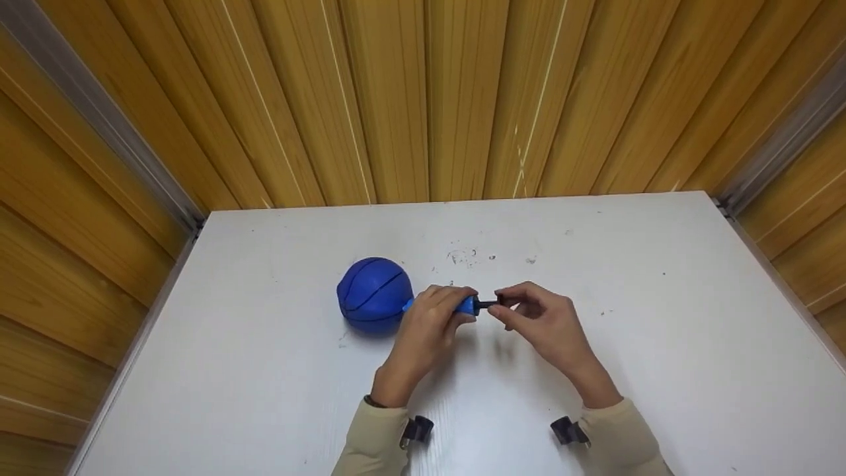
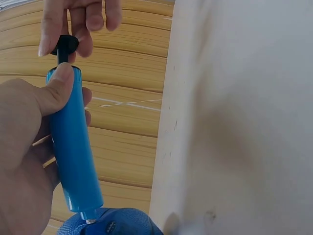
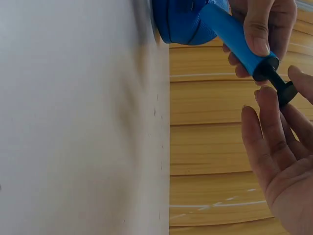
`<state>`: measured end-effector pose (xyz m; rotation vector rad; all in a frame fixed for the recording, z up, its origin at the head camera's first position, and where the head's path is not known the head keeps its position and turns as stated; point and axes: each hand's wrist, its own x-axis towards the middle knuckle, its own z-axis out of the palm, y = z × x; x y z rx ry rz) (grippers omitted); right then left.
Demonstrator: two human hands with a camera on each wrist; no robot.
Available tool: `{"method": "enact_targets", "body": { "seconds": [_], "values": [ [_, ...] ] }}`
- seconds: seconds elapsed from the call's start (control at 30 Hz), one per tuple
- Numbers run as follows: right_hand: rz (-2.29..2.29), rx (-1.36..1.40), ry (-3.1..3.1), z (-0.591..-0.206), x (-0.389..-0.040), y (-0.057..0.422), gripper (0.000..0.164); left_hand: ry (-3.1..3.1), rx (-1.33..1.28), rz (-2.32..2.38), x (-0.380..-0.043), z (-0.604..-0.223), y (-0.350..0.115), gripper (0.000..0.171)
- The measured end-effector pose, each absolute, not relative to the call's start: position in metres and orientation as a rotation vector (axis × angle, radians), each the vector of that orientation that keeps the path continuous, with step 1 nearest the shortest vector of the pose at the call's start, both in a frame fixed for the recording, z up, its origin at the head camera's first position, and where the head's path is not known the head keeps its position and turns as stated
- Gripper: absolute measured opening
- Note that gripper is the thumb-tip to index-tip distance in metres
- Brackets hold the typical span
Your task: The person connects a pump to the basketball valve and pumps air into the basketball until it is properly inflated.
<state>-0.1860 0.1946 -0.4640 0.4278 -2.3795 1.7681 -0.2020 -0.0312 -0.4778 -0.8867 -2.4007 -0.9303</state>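
Observation:
A blue ball with black seam lines [image 1: 375, 295] sits on the white table, left of both hands. My left hand [image 1: 429, 317] grips the blue barrel of a small hand pump [image 2: 73, 142], its thumb lying along the barrel near the plunger end. The pump's far tip meets the ball's surface in the left wrist view. From the other end a short black rod sticks out with a round black handle [image 3: 287, 94]. My right hand [image 1: 545, 324] pinches that handle between thumb and fingers.
The white table [image 1: 264, 396] has small dark scuffs beyond the hands. Wood-patterned panel walls [image 1: 396, 99] rise behind it and at both sides. A black wrist device [image 1: 420, 430] is fixed at the left sleeve, with another [image 1: 568, 431] at the right.

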Motion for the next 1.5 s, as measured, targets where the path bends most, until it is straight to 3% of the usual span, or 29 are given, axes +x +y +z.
{"method": "enact_targets", "body": {
  "seconds": [0.37,0.6,1.0,1.23,1.5],
  "values": [
    [1.665,0.320,-2.372,-0.435,-0.178,0.251,0.016,-2.370,-0.853,-0.947,-0.202,-0.477,-0.032,0.032],
    [1.707,0.346,-2.474,-0.435,-0.180,0.233,0.022,-2.397,-0.868,-0.947,-0.200,-0.477,-0.030,0.032],
    [1.728,0.405,-2.475,-0.468,-0.187,0.187,0.024,-2.395,-0.908,-0.857,-0.198,-0.484,-0.026,0.033],
    [1.667,0.514,-2.468,-0.463,-0.188,0.204,0.019,-2.413,-0.920,-0.914,-0.199,-0.479,-0.028,0.031],
    [1.517,0.379,-2.482,-0.440,-0.182,0.247,0.016,-2.371,-0.876,-0.937,-0.199,-0.478,-0.030,0.032]
  ]
}}
